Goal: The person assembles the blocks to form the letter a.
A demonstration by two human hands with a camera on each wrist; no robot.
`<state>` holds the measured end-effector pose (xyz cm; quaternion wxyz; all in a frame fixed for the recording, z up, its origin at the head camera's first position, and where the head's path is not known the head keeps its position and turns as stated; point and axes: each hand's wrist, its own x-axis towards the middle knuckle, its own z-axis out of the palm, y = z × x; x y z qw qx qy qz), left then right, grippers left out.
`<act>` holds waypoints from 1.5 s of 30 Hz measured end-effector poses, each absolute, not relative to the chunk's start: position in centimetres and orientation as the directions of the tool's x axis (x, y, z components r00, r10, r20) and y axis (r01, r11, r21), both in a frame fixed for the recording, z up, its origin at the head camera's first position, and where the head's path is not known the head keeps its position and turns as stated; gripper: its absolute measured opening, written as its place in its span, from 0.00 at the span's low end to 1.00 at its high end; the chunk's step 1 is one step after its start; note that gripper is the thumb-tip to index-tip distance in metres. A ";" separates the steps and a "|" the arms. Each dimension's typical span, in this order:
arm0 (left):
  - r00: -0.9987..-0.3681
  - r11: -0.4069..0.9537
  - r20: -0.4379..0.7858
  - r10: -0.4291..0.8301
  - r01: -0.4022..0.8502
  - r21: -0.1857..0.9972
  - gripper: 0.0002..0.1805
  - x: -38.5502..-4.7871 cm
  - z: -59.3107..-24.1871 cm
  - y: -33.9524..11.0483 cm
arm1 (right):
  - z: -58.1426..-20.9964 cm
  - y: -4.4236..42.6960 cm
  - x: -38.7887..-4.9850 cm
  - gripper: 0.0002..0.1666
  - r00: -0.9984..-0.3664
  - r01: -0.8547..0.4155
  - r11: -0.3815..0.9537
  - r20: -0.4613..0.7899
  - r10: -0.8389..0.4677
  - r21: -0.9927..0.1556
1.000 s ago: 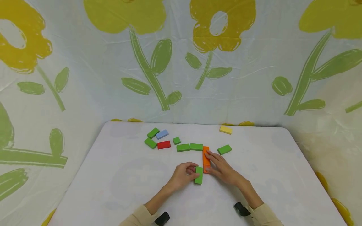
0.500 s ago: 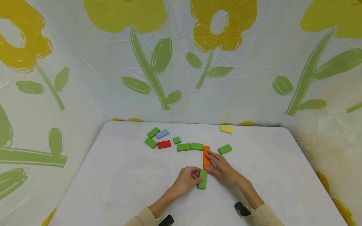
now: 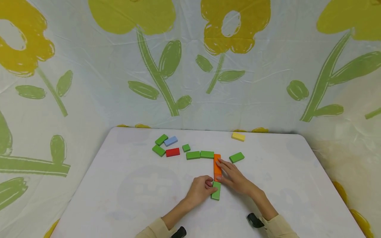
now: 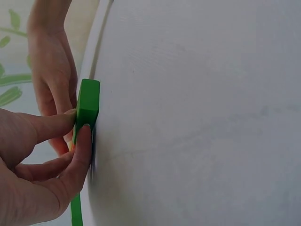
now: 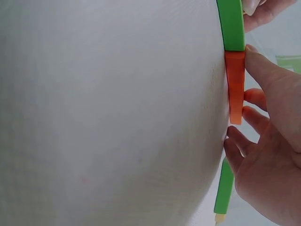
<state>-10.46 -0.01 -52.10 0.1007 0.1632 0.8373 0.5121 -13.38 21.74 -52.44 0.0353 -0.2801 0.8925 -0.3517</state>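
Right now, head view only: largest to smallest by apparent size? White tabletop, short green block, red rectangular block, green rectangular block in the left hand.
1. White tabletop
2. Green rectangular block in the left hand and red rectangular block: unranked; the green is nearer the camera and partly covered
3. Short green block
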 end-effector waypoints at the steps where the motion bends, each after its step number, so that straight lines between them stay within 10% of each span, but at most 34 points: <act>1: -0.928 0.416 0.000 0.372 0.166 0.894 0.16 -10.5 -52.1 0.1 | -52.4 21.7 -13.4 0.38 -0.842 -0.472 0.596 0.131 -0.524 -0.650; 45: -0.923 0.460 -0.047 0.381 0.145 0.876 0.17 -11.4 -51.6 -1.2 | -51.9 22.0 -13.7 0.49 -0.823 -0.417 0.584 0.017 -0.567 -0.697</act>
